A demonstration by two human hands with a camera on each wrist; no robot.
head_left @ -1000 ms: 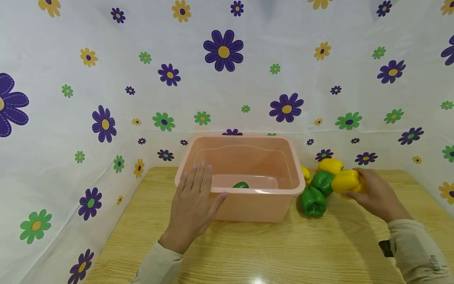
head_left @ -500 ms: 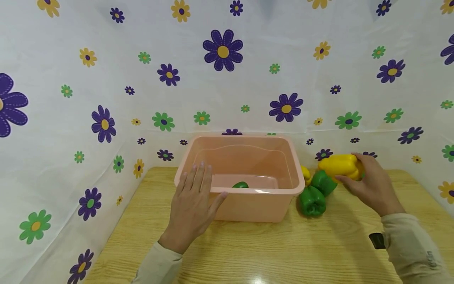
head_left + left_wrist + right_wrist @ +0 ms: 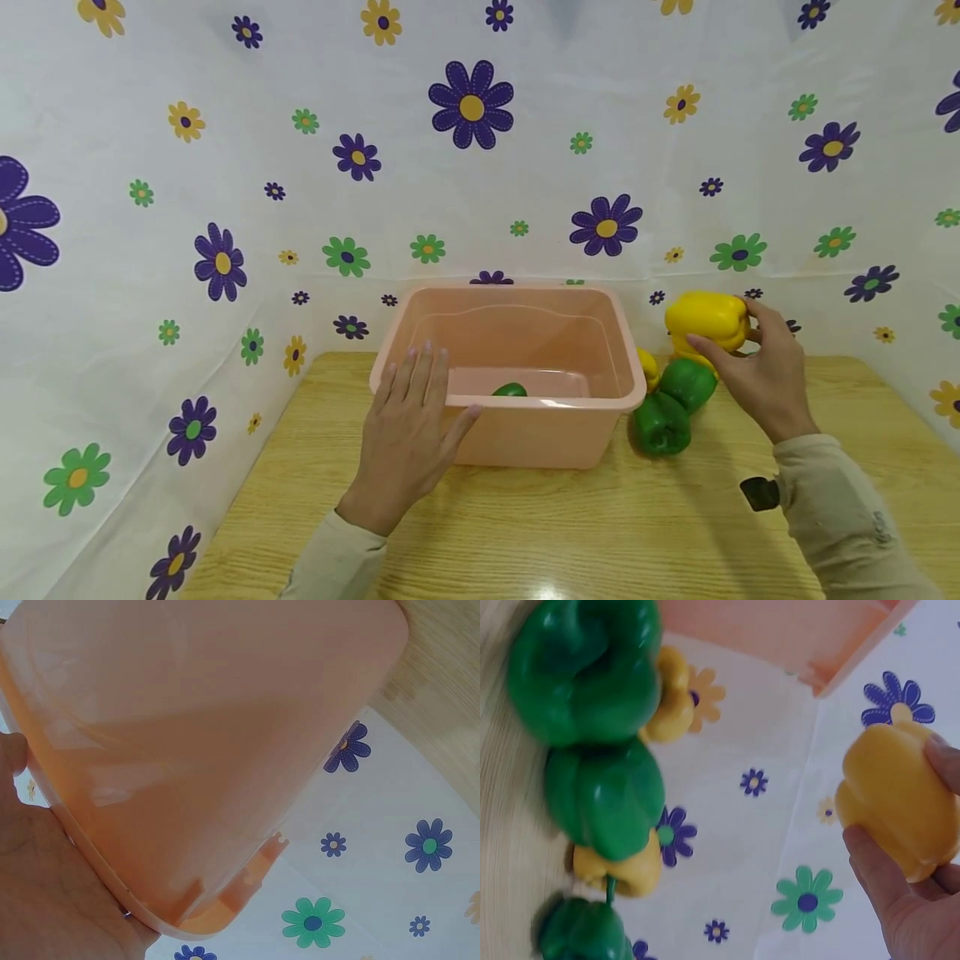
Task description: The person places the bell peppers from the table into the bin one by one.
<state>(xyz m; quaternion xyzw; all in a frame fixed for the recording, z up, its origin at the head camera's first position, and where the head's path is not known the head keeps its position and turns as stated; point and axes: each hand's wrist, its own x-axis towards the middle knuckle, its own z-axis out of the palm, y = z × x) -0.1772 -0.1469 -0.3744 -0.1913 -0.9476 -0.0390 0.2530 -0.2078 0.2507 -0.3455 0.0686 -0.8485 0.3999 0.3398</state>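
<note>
My right hand (image 3: 768,375) grips a yellow bell pepper (image 3: 707,320), held up above the other peppers to the right of the bin. In the right wrist view, thumb and fingers wrap the same yellow pepper (image 3: 904,799). My left hand (image 3: 408,433) lies with straight fingers over the near left rim of a pink plastic bin (image 3: 525,437). The left wrist view shows that hand (image 3: 67,877) against the outside of the bin (image 3: 225,712). Inside the bin, a green pepper (image 3: 510,390) shows only its top.
Beside the bin's right wall sit green peppers (image 3: 662,425) and yellow peppers (image 3: 648,370), partly hidden behind one another. Another green pepper (image 3: 585,930) appears in the right wrist view. A flower-printed white cloth (image 3: 525,183) rises behind the wooden table (image 3: 525,533).
My right hand has lifted the yellow pepper up off the group and shifted it a little leftward. My left hand and the bin have stayed in place.
</note>
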